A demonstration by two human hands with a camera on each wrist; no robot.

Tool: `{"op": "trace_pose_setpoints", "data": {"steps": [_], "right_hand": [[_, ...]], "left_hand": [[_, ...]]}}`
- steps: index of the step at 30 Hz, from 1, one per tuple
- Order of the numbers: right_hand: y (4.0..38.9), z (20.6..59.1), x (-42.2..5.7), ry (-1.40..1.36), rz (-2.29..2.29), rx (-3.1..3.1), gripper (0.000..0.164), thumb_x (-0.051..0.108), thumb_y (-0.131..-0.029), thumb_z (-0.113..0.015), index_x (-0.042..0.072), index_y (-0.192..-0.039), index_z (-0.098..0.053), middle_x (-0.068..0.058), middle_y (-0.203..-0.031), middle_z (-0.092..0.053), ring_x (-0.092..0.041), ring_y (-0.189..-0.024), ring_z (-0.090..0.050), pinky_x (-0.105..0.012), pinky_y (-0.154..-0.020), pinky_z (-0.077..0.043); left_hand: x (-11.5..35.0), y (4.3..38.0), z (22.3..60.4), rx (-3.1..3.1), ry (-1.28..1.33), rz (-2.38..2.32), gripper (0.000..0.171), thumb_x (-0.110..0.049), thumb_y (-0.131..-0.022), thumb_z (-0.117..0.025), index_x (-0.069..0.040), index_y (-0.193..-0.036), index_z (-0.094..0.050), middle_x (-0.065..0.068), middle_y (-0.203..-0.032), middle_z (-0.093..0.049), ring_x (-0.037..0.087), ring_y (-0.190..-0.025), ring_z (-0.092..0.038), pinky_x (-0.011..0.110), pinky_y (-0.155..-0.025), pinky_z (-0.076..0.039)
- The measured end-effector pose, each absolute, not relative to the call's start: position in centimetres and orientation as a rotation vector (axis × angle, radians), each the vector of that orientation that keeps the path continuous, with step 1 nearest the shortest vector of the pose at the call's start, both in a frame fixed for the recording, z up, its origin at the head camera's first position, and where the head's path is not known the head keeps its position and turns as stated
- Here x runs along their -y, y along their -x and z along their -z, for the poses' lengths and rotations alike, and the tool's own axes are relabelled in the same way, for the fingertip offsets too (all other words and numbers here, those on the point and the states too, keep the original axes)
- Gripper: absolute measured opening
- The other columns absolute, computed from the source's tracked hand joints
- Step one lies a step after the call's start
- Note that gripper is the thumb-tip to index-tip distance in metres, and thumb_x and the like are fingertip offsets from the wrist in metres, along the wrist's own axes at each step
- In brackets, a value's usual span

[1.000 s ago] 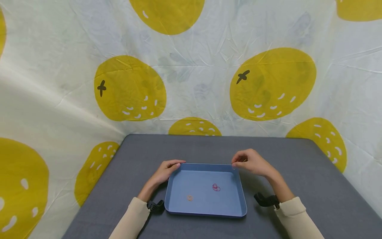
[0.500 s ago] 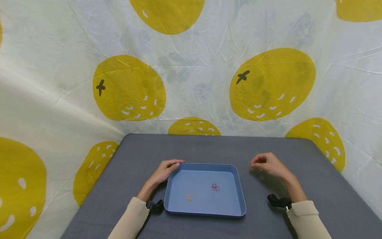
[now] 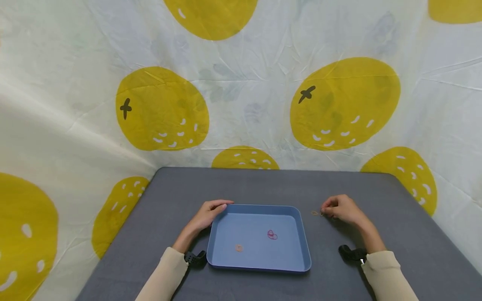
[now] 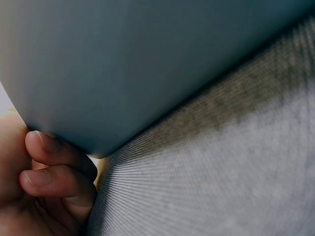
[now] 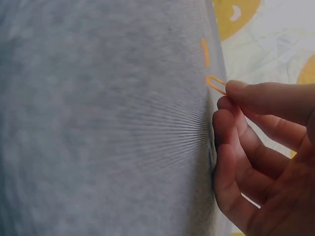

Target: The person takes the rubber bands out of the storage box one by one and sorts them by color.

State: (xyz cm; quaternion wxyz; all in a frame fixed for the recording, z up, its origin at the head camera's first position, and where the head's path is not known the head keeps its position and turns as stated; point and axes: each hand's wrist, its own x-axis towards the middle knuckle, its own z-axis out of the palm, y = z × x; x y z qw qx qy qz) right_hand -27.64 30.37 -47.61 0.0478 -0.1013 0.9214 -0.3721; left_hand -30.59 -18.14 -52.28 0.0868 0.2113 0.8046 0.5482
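Note:
A blue tray (image 3: 260, 261) lies on the table. My left hand (image 3: 208, 214) grips its far left corner, thumb at the rim; in the left wrist view curled fingers (image 4: 59, 184) sit against the outer wall. To the right of the tray, close over the table, my right hand (image 3: 344, 209) pinches a thin orange-yellow rubber band (image 5: 215, 84) between thumb and forefinger. Another such rubber band (image 3: 314, 213) lies on the cloth just left of those fingertips. Inside the tray are red rubber bands (image 3: 272, 235) right of centre and a small orange rubber band (image 3: 239, 248) near the front left.
Grey cloth (image 3: 260, 188) covers the table, whose far edge meets a white hanging sheet (image 3: 248, 96) printed with yellow fruit. Each wrist carries a black camera mount, the right one (image 3: 352, 253) standing low over the cloth.
My right hand has moved right, from the tray's far right corner to the table beside it. A rubber band now lies apart from its fingertips. The left hand has stayed on the tray.

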Motion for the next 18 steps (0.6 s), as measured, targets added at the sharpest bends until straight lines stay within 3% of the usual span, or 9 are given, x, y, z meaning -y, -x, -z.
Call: {"op": "trace_pose_setpoints", "data": {"steps": [3, 5, 8, 12, 15, 18], "right_hand": [[27.78, 47.76, -30.23, 0.276, 1.123, -2.827, 0.013, 0.010, -0.094, -0.073, -0.002, -0.093, -0.077, -0.010, -0.082, -0.075, -0.013, -0.069, -0.062, -0.026, -0.059, -0.051], [27.83, 47.83, -30.10, 0.248, 1.115, -2.840, 0.012, 0.010, -0.093, -0.074, -0.001, -0.093, -0.077, -0.009, -0.081, -0.075, -0.013, -0.069, -0.061, -0.026, -0.059, -0.051], [27.94, 47.85, -29.98, 0.230, 1.101, -2.858, 0.013, 0.011, -0.093, -0.073, -0.001, -0.092, -0.077, -0.008, -0.080, -0.074, -0.013, -0.069, -0.060, -0.027, -0.059, -0.050], [27.99, 47.89, -29.68, 0.207, 1.084, -2.873, 0.013, 0.012, -0.092, -0.074, -0.001, -0.092, -0.078, -0.007, -0.079, -0.074, -0.012, -0.069, -0.060, -0.027, -0.059, -0.050], [27.94, 47.97, -29.47, 0.193, 1.074, -2.880, 0.012, 0.012, -0.091, -0.075, 0.000, -0.092, -0.078, -0.006, -0.078, -0.074, -0.012, -0.069, -0.060, -0.027, -0.060, -0.050], [27.89, 48.03, -29.43, 0.197, 1.065, -2.888, 0.013, 0.012, -0.091, -0.075, 0.000, -0.091, -0.079, -0.006, -0.079, -0.074, -0.013, -0.070, -0.060, -0.028, -0.061, -0.049]], "left_hand": [[18.16, 30.50, 52.24, -2.408, -0.641, -1.639, 0.034, -0.025, -0.109, -0.054, -0.012, -0.136, -0.069, 0.016, -0.136, -0.069, 0.008, -0.082, -0.064, 0.024, -0.069, -0.052], [18.14, 30.53, 52.16, -2.411, -0.646, -1.637, 0.034, -0.025, -0.109, -0.054, -0.012, -0.136, -0.069, 0.015, -0.137, -0.068, 0.008, -0.088, -0.065, 0.024, -0.072, -0.053], [18.14, 30.54, 52.01, -2.410, -0.641, -1.636, 0.034, -0.026, -0.109, -0.054, -0.013, -0.137, -0.069, 0.015, -0.138, -0.068, 0.007, -0.084, -0.064, 0.024, -0.070, -0.052], [18.19, 30.50, 51.97, -2.405, -0.624, -1.627, 0.034, -0.027, -0.110, -0.053, -0.014, -0.138, -0.068, 0.017, -0.136, -0.068, 0.009, -0.056, -0.054, 0.024, -0.055, -0.047], [18.22, 30.46, 52.01, -2.401, -0.631, -1.627, 0.034, -0.026, -0.109, -0.053, -0.014, -0.138, -0.068, 0.016, -0.136, -0.068, 0.011, -0.057, -0.055, 0.024, -0.055, -0.047], [18.19, 30.47, 52.08, -2.401, -0.647, -1.631, 0.034, -0.026, -0.109, -0.054, -0.014, -0.137, -0.069, 0.014, -0.138, -0.068, 0.014, -0.091, -0.070, 0.025, -0.074, -0.054]]}}
